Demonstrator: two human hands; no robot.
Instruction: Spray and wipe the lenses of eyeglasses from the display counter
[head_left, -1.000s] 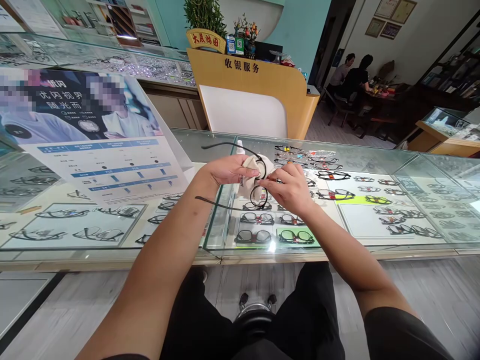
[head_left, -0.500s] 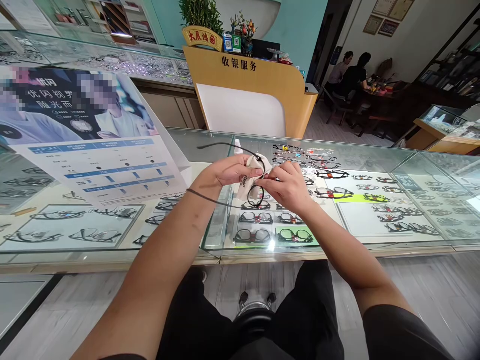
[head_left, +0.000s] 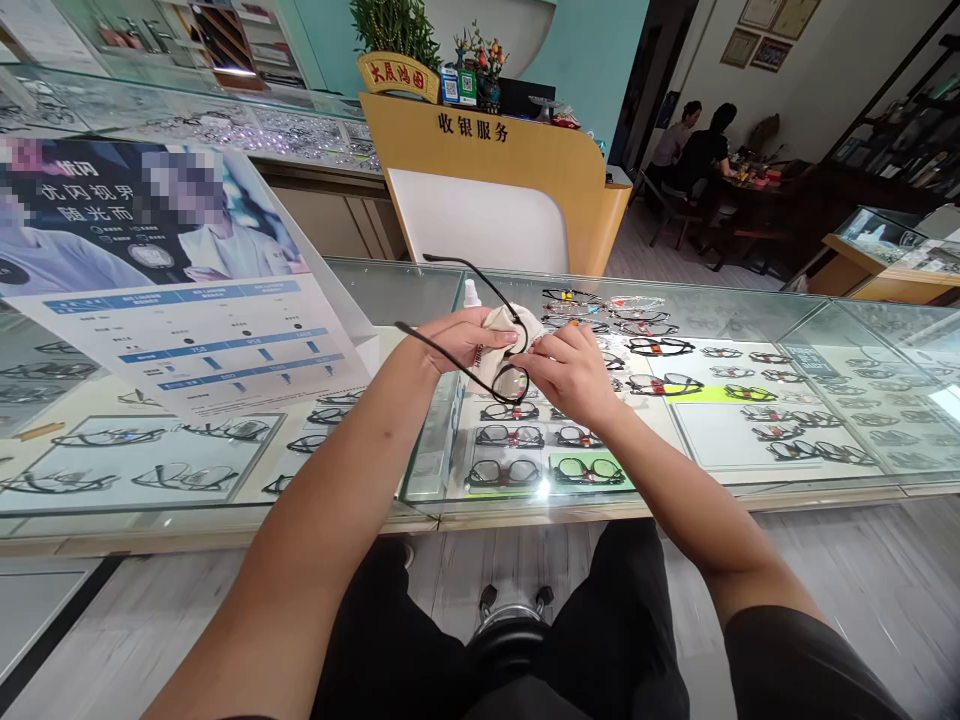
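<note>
Over the glass display counter (head_left: 750,490), both my hands work a pair of black-framed glasses (head_left: 510,382). My left hand (head_left: 461,338) is closed on a pale cleaning cloth (head_left: 508,328) wrapped over the upper lens. My right hand (head_left: 571,372) pinches the frame from the right side. The two thin black temples stick out to the left, across my left wrist. A small white spray bottle (head_left: 471,293) stands on the glass just behind my left hand.
Under the glass lie several rows of glasses (head_left: 547,470) on white and green pads. A large printed poster (head_left: 172,290) leans on the counter at left. A yellow cashier desk (head_left: 510,170) stands behind. Two people (head_left: 697,150) sit at a table far right.
The glasses have turned in my hands: the temples swung upward and now cross my left wrist. My hands stayed together over the counter.
</note>
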